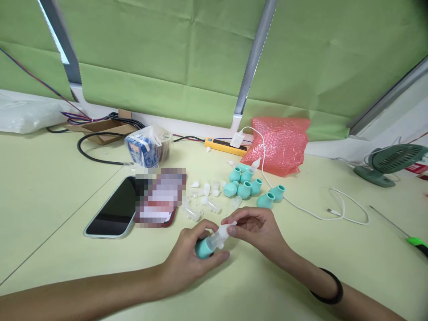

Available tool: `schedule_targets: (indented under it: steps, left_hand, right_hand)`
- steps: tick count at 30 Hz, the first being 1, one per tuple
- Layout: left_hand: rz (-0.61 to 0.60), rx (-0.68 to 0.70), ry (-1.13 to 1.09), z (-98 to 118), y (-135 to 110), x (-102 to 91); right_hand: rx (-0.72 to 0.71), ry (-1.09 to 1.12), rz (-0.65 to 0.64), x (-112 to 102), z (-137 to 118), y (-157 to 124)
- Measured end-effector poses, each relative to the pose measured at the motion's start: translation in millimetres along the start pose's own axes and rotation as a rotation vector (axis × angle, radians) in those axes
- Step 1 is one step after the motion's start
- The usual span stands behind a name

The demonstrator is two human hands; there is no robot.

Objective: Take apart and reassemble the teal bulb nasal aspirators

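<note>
My left hand (187, 254) is closed around the teal bulb of a nasal aspirator (203, 248). From the bulb a clear tube section points up and to the right, ending in a white nozzle tip (224, 231). Thumb and fingers of my right hand (256, 226) pinch that tip from the right. Just beyond my hands lie several loose clear tube parts (192, 211) and small white nozzle tips (206, 189). Several teal rubber bulbs (244, 190) stand or lie grouped to the right of these parts.
Two phones lie at the left, one with a dark screen (112, 209), one with a lit screen (162, 196). Behind are a bagged blue package (143, 147), a yellow power strip (224, 146) and pink bubble wrap (281, 147). A white cable (310, 215), screwdriver (391, 223) and green fan (394, 160) are right.
</note>
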State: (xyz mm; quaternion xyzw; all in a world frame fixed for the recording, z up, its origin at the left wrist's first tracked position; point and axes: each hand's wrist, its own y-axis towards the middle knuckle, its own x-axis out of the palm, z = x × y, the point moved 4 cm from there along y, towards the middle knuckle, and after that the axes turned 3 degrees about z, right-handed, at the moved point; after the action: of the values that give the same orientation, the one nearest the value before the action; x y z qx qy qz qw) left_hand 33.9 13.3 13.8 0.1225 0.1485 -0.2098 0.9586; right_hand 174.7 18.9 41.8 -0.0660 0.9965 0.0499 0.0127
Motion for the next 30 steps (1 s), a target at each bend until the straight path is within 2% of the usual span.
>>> schedule_targets:
  steps: [4,9,14,21,30]
  left_hand:
    - [0.067,-0.009,-0.011,-2,0,-2.6]
    - [0.023,0.059,-0.006,2,-2,-1.4]
    - [0.001,0.134,0.12,5,-4,1.4]
    - [-0.076,0.171,0.215,4,-3,5.0]
    - [-0.089,0.273,0.311,1,-5,8.1]
  right_hand:
    - [0.047,-0.012,-0.037,-3,2,5]
    - [0.057,-0.153,-0.141,-7,-8,7]
    - [0.002,-0.346,-0.203,-11,-19,5]
    - [-0.023,-0.396,-0.322,-12,-22,2]
    - [-0.171,-0.545,-0.347,-9,-34,-5]
